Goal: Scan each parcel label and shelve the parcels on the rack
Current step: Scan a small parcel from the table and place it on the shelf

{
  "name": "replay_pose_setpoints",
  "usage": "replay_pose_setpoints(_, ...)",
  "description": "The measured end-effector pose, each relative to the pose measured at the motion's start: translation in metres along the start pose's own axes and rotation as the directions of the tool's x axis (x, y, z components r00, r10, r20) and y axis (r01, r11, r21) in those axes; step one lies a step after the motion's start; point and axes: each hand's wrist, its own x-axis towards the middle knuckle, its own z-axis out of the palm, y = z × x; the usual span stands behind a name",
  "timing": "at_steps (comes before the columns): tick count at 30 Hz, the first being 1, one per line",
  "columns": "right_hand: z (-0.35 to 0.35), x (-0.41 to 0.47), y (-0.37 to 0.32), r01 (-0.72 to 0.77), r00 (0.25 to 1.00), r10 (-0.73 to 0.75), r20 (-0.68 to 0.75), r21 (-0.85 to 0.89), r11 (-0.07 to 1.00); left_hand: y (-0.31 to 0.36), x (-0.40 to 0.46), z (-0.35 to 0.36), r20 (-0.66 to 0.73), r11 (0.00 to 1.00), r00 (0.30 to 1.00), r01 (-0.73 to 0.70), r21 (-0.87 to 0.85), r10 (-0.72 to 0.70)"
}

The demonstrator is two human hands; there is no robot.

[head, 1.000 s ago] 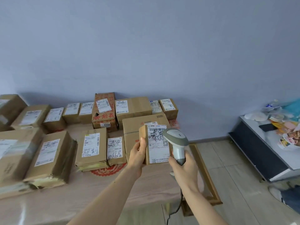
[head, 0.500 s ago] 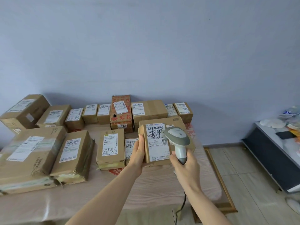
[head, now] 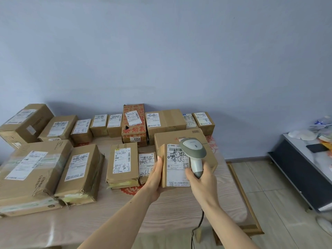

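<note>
Scanner (head: pixel 193 155) over held parcel (head: pixel 175 175)

the small brown cardboard parcel (head: pixel 164 168) has a white label (head: pixel 177 166) printed with black barcodes and scrawled black handwriting. the handheld barcode scanner (head: pixel 194 153) is pale cream with a grey rim and grey grip. the bench (head: pixel 125 212) is light wood grain in beige, with a red paper-cut pattern (head: pixel 128 190) on it. one tall cardboard box (head: pixel 134 123) bears red printed characters. the wall (head: pixel 161 51) is plain pale blue-grey, and the floor tiles (head: pixel 280 203) are beige.
</note>
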Motion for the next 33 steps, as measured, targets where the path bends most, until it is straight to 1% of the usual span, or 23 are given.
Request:
replay_pose_setpoints(3,0.000,0.007,-0.004,0.006,0.999,-0.005,0.034,-0.018,1.000,0.006,0.000,0.004,-0.004,0.999,1.000,-0.005,-0.047,0.005)
replay_pose_setpoints(6,-0.002,0.013,-0.009,0.012,0.998,-0.011,0.069,-0.016,1.000,0.011,0.002,0.006,-0.008,0.998,1.000,-0.021,-0.056,0.021)
replay_pose_setpoints(10,-0.007,0.011,-0.011,0.035,0.993,-0.031,0.113,-0.038,0.999,0.016,0.005,0.003,-0.044,0.995,0.998,-0.037,-0.089,0.033)
replay_pose_setpoints(13,-0.009,0.002,-0.016,0.004,0.981,-0.014,0.196,0.054,0.999,0.018,0.008,-0.001,-0.067,0.994,0.997,-0.052,-0.092,0.046)
replay_pose_setpoints(17,-0.005,-0.005,-0.016,-0.160,0.945,0.077,0.317,0.244,0.957,0.020,0.012,-0.004,-0.092,0.990,0.994,-0.075,-0.119,0.064)
replay_pose_setpoints(19,-0.004,-0.007,-0.016,-0.190,0.931,0.077,0.356,0.295,0.936,0.020,0.014,-0.005,-0.087,0.989,0.993,-0.084,-0.124,0.074)
replay_pose_setpoints(27,0.006,-0.011,-0.024,-0.239,0.902,0.072,0.426,0.353,0.905,0.022,0.016,-0.008,-0.087,0.983,0.993,-0.096,-0.153,0.084)
replay_pose_setpoints(33,0.010,-0.011,-0.032,-0.238,0.899,0.054,0.435,0.381,0.893,0.021,0.019,-0.012,-0.048,0.986,0.994,-0.099,-0.133,0.093)
